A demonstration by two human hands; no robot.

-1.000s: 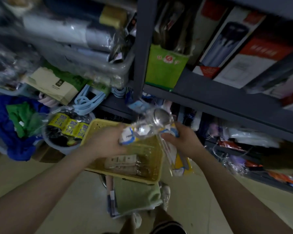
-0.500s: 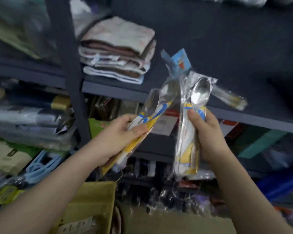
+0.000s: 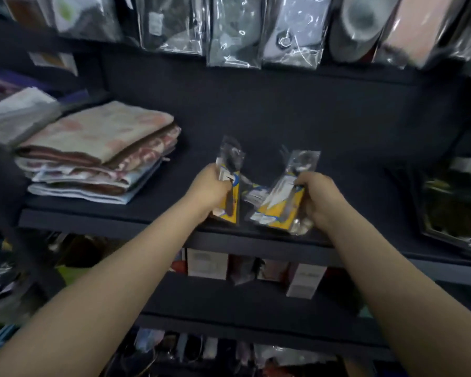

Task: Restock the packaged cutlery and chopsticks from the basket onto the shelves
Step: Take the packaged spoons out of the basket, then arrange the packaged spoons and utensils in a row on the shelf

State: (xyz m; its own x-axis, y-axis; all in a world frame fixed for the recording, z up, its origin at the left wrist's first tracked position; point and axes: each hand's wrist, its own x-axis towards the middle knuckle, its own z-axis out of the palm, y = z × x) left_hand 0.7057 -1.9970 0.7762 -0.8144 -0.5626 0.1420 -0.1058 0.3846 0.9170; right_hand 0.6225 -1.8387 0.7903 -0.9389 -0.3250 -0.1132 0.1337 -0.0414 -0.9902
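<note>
Left pack: a clear crinkled plastic cutlery pack with a yellow, white and blue card backing [image 3: 230, 183], long and narrow, standing nearly upright on the dark shelf board [image 3: 297, 123]; the dark rounded head of a utensil shows through the film at the top.
Right pack: a second clear plastic cutlery pack with the same yellow and blue card [image 3: 284, 194], leaning leftward at its foot, top tilted to the right; how many pieces are inside cannot be told through the glare.
Packs counted: two, both near the front edge of the shelf board, just beside each other, well to the right of the towel stack.
Left hand: the left hand [image 3: 208, 190] grips the left pack at mid-height, fingers curled round its edge.
Right hand: the right hand [image 3: 320, 198] grips the right pack from its right side, fingers clamped on the film.
Shelf board: matte, flat, dark blue-grey, with a metal front lip.
Towel stack: a pile of folded soft cloths in pale pink, brown and light blue [image 3: 98, 156], lying at the left end of the shelf board; the layers blur together, so no exact count.
Above the towel stack, to the right: a row of glossy clear bags holding grey, white and pink fabric goods [image 3: 259, 31], at least five.
Below the shelf board: small white and red cardboard boxes [image 3: 207, 263] standing upright.
</note>
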